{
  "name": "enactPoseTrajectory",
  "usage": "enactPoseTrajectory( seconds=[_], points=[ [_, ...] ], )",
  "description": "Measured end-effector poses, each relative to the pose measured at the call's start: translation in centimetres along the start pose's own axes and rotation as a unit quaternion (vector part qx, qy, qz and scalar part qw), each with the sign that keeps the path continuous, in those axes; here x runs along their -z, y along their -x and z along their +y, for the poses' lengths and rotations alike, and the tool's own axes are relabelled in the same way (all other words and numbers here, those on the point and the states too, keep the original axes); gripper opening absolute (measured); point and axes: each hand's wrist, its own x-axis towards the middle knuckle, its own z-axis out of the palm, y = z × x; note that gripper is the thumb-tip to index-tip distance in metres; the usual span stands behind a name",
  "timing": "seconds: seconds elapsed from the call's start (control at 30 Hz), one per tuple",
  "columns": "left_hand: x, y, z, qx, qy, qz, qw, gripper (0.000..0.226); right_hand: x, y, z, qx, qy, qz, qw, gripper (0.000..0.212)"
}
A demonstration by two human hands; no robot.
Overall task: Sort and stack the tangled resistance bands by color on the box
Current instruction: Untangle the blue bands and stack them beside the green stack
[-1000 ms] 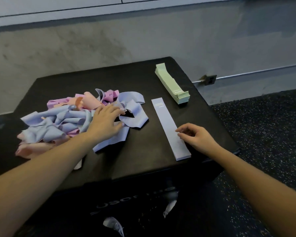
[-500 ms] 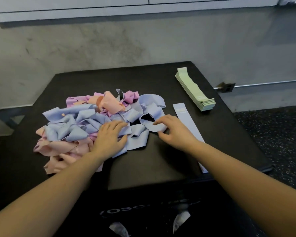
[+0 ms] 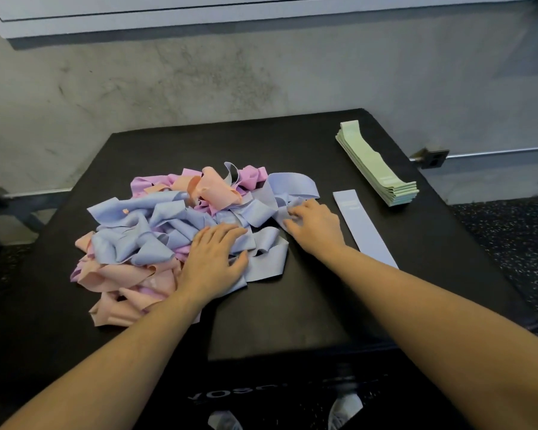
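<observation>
A tangled pile of blue, pink and peach resistance bands lies on the left half of the black box. My left hand rests flat on the blue bands at the pile's near right side, fingers spread. My right hand pinches a blue band at the pile's right edge, fingers curled into the fabric. One flat blue band lies straight on the box to the right of that hand. A neat stack of green bands sits at the far right of the box.
A grey concrete wall stands behind the box. Dark speckled floor lies to the right. A metal pipe with a bracket runs along the wall base. My shoes show below the box's front edge.
My right hand left the flat blue band, crossed to the pile and took hold of a blue band at its right edge. My left hand stayed on the pile. The view shifted left.
</observation>
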Motion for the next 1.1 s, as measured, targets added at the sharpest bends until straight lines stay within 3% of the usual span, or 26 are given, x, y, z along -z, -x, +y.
enactPoseTrajectory(
  seconds=[0.23, 0.43, 0.6, 0.7, 0.83, 1.1],
  points=[
    [0.3, 0.3, 0.3, 0.006, 0.018, 0.005, 1.0, 0.052, 1.5, 3.7, 0.7, 0.027, -0.095, 0.001, 0.995, 0.014],
    [0.4, 0.4, 0.3, -0.011, 0.005, 0.008, 1.0, 0.053, 5.1, 7.0, 0.1, -0.03, -0.26, -0.025, 0.965, 0.005],
    [1.8, -0.5, 1.4, 0.037, 0.018, -0.099, 0.994, 0.074, 7.0, 8.1, 0.1, -0.045, -0.315, -0.009, 0.948, 0.006],
    [4.2, -1.6, 3.6, 0.089, 0.113, -0.126, 0.982, 0.084, 8.2, 8.5, -0.3, -0.081, -0.374, -0.013, 0.924, 0.017],
    [6.7, -1.4, 7.6, 0.09, 0.323, -0.074, 0.939, 0.059, 9.4, 9.3, -1.2, -0.098, -0.443, -0.03, 0.891, 0.025],
    [8.3, 0.9, 14.4, 0.091, 0.5, -0.073, 0.858, 0.051, 12.2, 12.6, -2.9, -0.076, -0.557, -0.052, 0.826, 0.026]
  ],
)
